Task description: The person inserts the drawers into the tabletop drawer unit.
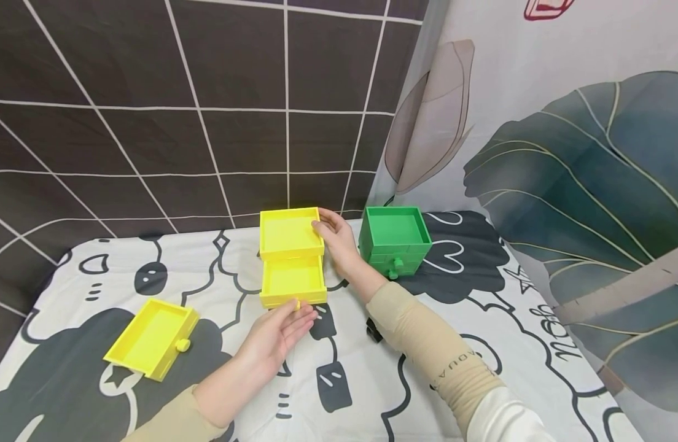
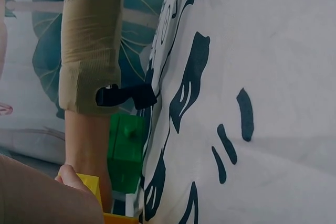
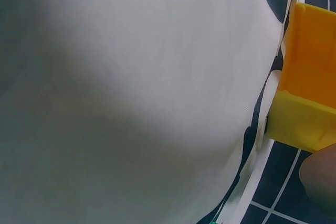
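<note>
A small yellow drawer cabinet (image 1: pixel 288 232) stands on the patterned cloth, its shallow tray top facing up. Its lower front drawer (image 1: pixel 292 277) is pulled out toward me. My left hand (image 1: pixel 272 334) pinches that drawer's small round knob between thumb and fingers, palm turned upward. With my right hand (image 1: pixel 339 242) I grip the cabinet's right side, thumb over the top rim and fingers behind it. In the right wrist view the yellow cabinet (image 3: pixel 310 56) shows only in part at the right edge. A separate yellow drawer (image 1: pixel 151 337) lies to the left, its knob facing right.
A green drawer cabinet (image 1: pixel 397 239) with knobs stands to the right of the yellow one, just beyond my right forearm. Behind both hangs a dark gridded curtain (image 1: pixel 239 141), and a leaf-patterned cloth (image 1: pixel 582 166) hangs at the right. A black strap mount (image 2: pixel 128 96) sits on my right sleeve.
</note>
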